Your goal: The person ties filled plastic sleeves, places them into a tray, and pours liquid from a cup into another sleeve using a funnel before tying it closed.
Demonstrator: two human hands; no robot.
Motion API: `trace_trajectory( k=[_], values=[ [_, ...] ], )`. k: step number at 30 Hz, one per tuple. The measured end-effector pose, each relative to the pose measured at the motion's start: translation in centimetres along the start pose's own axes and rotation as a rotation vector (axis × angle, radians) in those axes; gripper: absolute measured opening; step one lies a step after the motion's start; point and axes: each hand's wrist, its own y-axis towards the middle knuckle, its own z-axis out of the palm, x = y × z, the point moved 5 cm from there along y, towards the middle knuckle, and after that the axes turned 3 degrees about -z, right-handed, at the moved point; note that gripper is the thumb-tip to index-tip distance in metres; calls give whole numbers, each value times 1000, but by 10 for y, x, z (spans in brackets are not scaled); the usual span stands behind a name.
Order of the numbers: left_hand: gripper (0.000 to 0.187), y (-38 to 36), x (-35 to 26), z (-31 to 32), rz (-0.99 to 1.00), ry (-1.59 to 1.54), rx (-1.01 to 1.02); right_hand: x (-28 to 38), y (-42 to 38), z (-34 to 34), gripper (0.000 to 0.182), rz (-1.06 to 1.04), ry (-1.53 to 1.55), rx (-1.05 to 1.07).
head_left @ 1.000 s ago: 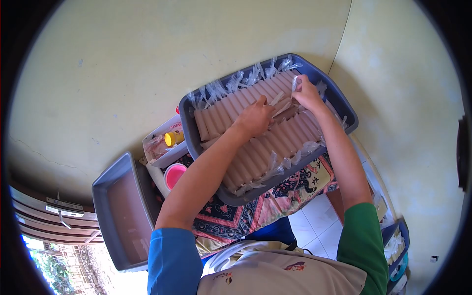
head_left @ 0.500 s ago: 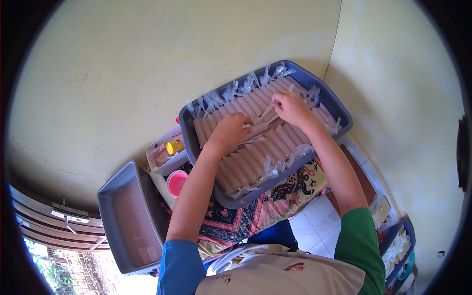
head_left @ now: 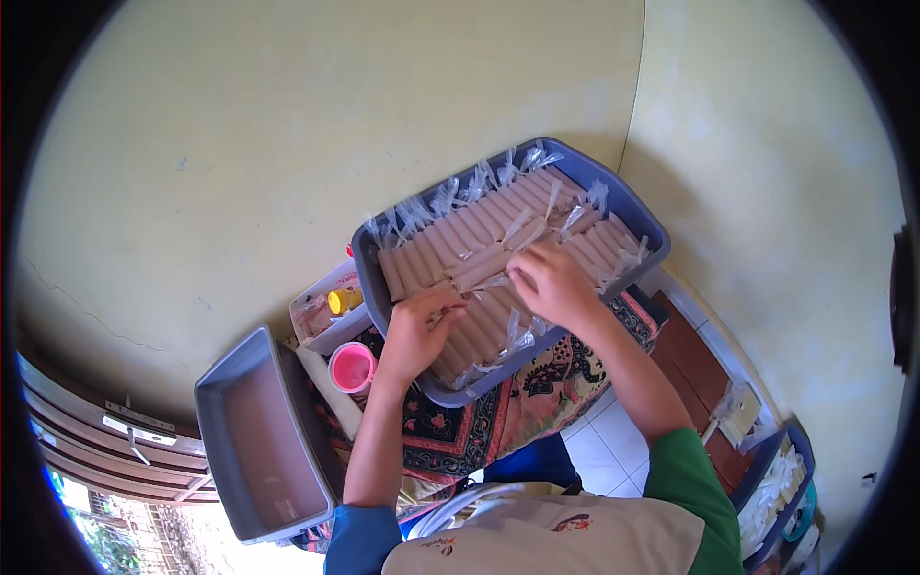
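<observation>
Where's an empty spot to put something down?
Try the patterned cloth between the blue-grey tub and the beige shirt, though its edge may hang down. White floor tiles show bare between that cloth and the green sleeve. It's crowded inside the tub, packed with tubes, and around the pink cup, beside the pale box.

Beyond the left hand (head_left: 422,331), pinkish-brown tubes (head_left: 452,240) fill a blue-grey tray (head_left: 634,209). Left of that hand are a bright pink cup (head_left: 353,368) and a yellow lid (head_left: 337,303). Below the right hand (head_left: 554,286), a cloth (head_left: 544,379) mixes black, pink and cream motifs.
</observation>
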Motion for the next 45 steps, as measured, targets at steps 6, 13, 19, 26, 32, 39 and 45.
trace_trajectory(
  k=[6,13,19,26,32,39,45],
  values=[
    [13,-61,-8,-27,-56,-55,-161,69,-20,8,8,-103,97,-205],
    [12,-140,17,-47,-121,-131,-310,125,-43,29,11,-234,330,-296],
    [12,-187,37,-50,-259,-159,-364,173,-51,56,13,-358,459,-185],
    [16,-214,52,-62,-337,-179,-520,197,-50,101,14,-340,520,-20],
    [24,-222,57,-71,-311,6,-684,203,-47,140,15,-203,551,125],
    [43,-248,80,-60,-422,24,-645,204,-55,192,20,-184,544,300],
    [54,-265,94,-54,-467,71,-654,213,-51,218,22,-216,520,446]
  ],
)
